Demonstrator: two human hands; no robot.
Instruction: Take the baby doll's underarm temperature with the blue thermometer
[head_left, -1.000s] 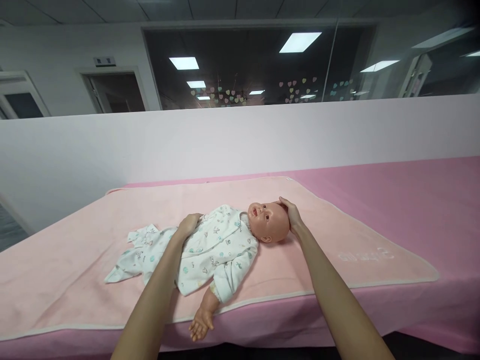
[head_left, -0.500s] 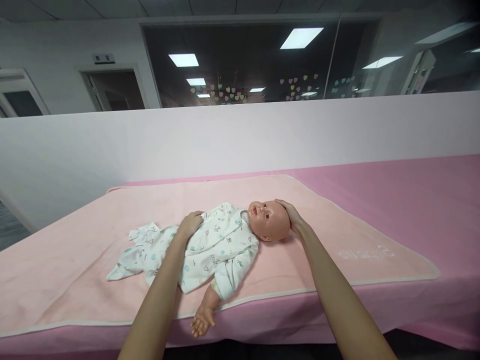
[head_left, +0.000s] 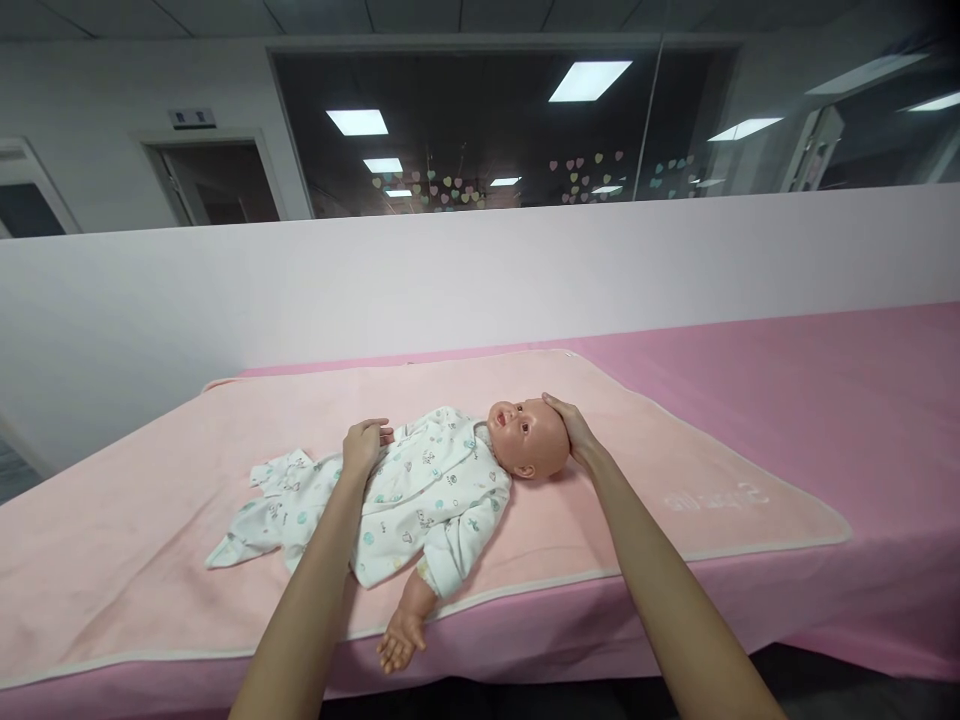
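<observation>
A baby doll lies on its back on a pale pink blanket [head_left: 150,520], head to the right. Its bare head [head_left: 527,437] faces up and left. It wears a white printed onesie [head_left: 420,490]. One bare doll hand [head_left: 395,647] hangs over the blanket's front edge. My right hand [head_left: 571,430] cups the back of the doll's head, fingers curved round it. My left hand [head_left: 362,446] rests on the far side of the doll's torso, fingers curled on the onesie.
The blanket covers a long table with a darker pink cloth [head_left: 825,390] that runs off to the right. A low white partition wall [head_left: 480,280] stands right behind the table, with dark glass windows above it.
My left hand has shifted a little left and further over the doll's far side. My right hand stays on the head. The view has drifted slightly.
</observation>
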